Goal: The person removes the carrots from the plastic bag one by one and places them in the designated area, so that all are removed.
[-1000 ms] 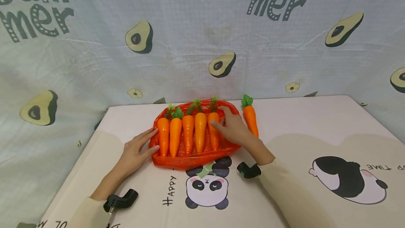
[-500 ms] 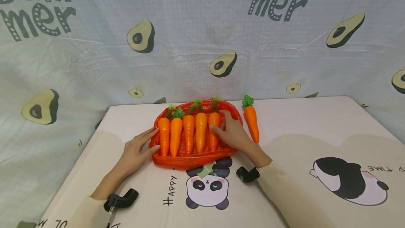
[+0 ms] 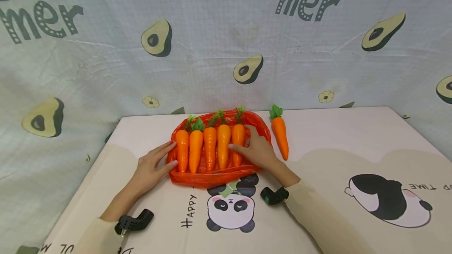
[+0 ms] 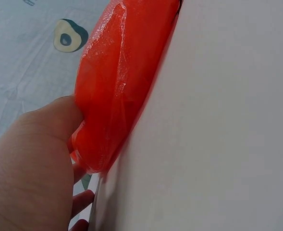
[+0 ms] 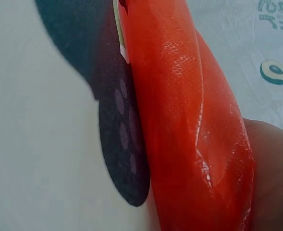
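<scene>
Several orange toy-like carrots with green tops lie side by side on an opened red plastic bag (image 3: 212, 179) with a raised, folded rim. My left hand (image 3: 150, 166) rests at the bag's left end, thumb and index finger spread and their tips right by the leftmost carrot (image 3: 182, 152). Its fingers show below the red plastic in the left wrist view. At the other end, my right hand (image 3: 259, 150) holds the rightmost carrot (image 3: 238, 134), its thumb across the front and its fingers along the right side. The bag's wall (image 5: 179, 120) hides those fingertips in the right wrist view.
One separate carrot (image 3: 280, 134) lies on the table just right of the bag. Printed pandas decorate the pale tabletop (image 3: 318, 128). A hanging sheet (image 3: 205, 22) with avocado prints stands behind the table's back edge.
My right hand has shifted slightly left and its thumb has slid lower across the rightmost carrot. That carrot's lower tip has swung slightly left. My left hand stays at the bag's left end.
</scene>
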A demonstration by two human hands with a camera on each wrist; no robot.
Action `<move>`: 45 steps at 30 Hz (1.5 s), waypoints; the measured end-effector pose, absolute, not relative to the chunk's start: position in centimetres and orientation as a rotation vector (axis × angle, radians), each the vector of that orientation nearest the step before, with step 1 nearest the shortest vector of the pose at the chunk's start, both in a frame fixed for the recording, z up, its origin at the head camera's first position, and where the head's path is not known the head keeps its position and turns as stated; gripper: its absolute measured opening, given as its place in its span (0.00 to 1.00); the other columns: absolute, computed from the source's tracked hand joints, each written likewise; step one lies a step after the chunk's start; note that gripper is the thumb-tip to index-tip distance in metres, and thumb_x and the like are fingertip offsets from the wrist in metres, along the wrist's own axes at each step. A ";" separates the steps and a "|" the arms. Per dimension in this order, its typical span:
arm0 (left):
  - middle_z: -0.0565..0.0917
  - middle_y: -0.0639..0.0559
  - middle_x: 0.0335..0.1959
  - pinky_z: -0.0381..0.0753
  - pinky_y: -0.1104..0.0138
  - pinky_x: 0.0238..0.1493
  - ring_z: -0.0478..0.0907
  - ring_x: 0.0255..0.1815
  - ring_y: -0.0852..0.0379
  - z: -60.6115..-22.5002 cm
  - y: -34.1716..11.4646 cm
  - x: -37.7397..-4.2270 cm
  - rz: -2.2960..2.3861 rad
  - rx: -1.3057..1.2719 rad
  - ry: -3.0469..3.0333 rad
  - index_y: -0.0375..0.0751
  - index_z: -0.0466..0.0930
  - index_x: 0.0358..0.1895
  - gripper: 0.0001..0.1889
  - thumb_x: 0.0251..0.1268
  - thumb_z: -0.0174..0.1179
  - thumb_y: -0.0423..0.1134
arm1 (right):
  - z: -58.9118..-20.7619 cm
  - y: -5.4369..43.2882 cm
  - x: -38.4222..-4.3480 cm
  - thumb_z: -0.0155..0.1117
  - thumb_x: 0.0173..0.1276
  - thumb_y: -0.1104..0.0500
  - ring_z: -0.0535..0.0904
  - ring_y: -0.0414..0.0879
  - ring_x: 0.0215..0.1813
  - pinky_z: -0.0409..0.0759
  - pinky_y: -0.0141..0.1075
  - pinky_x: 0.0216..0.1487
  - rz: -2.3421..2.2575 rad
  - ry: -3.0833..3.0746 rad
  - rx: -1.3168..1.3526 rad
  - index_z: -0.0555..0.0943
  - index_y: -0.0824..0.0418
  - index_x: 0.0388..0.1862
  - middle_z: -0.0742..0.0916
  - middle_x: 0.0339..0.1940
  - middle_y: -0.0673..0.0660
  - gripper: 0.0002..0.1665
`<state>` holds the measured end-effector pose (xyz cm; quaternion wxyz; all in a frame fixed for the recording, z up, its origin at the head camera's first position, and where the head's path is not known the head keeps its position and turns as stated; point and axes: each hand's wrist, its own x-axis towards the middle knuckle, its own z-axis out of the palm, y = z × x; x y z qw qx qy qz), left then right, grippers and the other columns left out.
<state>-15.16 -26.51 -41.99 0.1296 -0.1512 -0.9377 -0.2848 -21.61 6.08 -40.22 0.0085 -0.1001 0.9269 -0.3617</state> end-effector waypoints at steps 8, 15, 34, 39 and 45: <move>0.65 0.41 0.70 0.53 0.38 0.59 0.59 0.68 0.37 -41.9 -26.6 -15.1 -0.839 -0.426 -2.739 0.45 0.66 0.70 0.31 0.64 0.61 0.48 | -39.9 5.9 -21.8 0.66 0.58 0.36 0.71 0.47 0.23 0.70 0.32 0.23 -1.105 2.880 -0.329 0.54 0.60 0.74 0.76 0.22 0.55 0.54; 0.66 0.40 0.69 0.53 0.38 0.59 0.59 0.68 0.37 -41.9 -26.6 -15.1 -0.842 -0.424 -2.742 0.44 0.66 0.70 0.31 0.64 0.61 0.48 | -40.1 5.9 -22.0 0.66 0.60 0.39 0.72 0.47 0.23 0.72 0.32 0.24 -1.128 2.865 -0.340 0.54 0.60 0.74 0.77 0.23 0.54 0.52; 0.66 0.41 0.69 0.55 0.41 0.58 0.59 0.68 0.38 -41.5 -26.3 -14.9 -0.832 -0.419 -2.739 0.43 0.67 0.69 0.31 0.64 0.61 0.48 | -39.8 6.0 -21.9 0.67 0.61 0.46 0.72 0.47 0.22 0.72 0.32 0.23 -1.221 2.830 -0.333 0.56 0.63 0.72 0.77 0.22 0.55 0.48; 0.66 0.41 0.69 0.55 0.40 0.58 0.59 0.68 0.38 -41.5 -26.2 -14.9 -0.832 -0.420 -2.736 0.44 0.67 0.69 0.31 0.64 0.61 0.48 | -39.5 6.2 -22.0 0.67 0.62 0.46 0.73 0.48 0.22 0.74 0.32 0.24 -1.254 2.794 -0.307 0.55 0.63 0.73 0.77 0.23 0.55 0.48; 0.66 0.41 0.69 0.54 0.40 0.58 0.59 0.68 0.38 -41.6 -26.2 -15.0 -0.836 -0.412 -2.747 0.44 0.67 0.70 0.31 0.64 0.61 0.48 | -39.0 6.4 -21.9 0.66 0.62 0.46 0.74 0.48 0.22 0.76 0.32 0.25 -1.269 2.775 -0.283 0.53 0.62 0.73 0.78 0.24 0.56 0.49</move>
